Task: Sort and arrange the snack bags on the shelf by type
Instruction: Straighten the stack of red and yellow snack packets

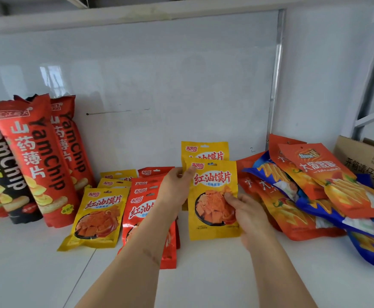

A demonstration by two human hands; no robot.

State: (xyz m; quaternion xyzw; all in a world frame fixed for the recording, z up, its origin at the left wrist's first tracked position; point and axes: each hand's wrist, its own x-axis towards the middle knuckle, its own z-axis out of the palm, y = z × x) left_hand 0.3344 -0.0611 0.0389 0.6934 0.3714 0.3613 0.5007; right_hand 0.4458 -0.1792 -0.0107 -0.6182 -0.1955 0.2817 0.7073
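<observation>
White laminate is forming the shelf (204, 281), with a faint seam running across its near part, and a glossy white back panel (159, 74) is rising behind it, edged by a metal strip (276, 74) well to the right of the hands. Another white board (137, 14) is spanning overhead.

Both hands are gripping a yellow snack bag (212, 225) held upright near the middle of the shelf. The left hand (177, 185) is pinching the bag's upper left edge, and the right hand (246, 214) is curling its fingers and thumb round the lower right side. A second yellow bag (205, 151) is standing just behind the held one, its top showing above it.

Left of the grip, three more yellow bags (97, 218) are lying overlapped in a row, and beside them, under the left forearm, at least four red bags (141, 210) of the same brand are overlapping in a second row. Farther left of the grip, tall yam chip bags (37, 156) are leaning against the back panel: two red ones are plainly showing, a black one (10, 174) is standing in front, and more are being cut off by the picture's edge.

Right of the grip, a loose heap of orange bags (337, 174) and blue bags (315, 207) is lying; their number cannot be told. Beyond the heap, a cardboard box (364, 161) is sitting at the far right.
</observation>
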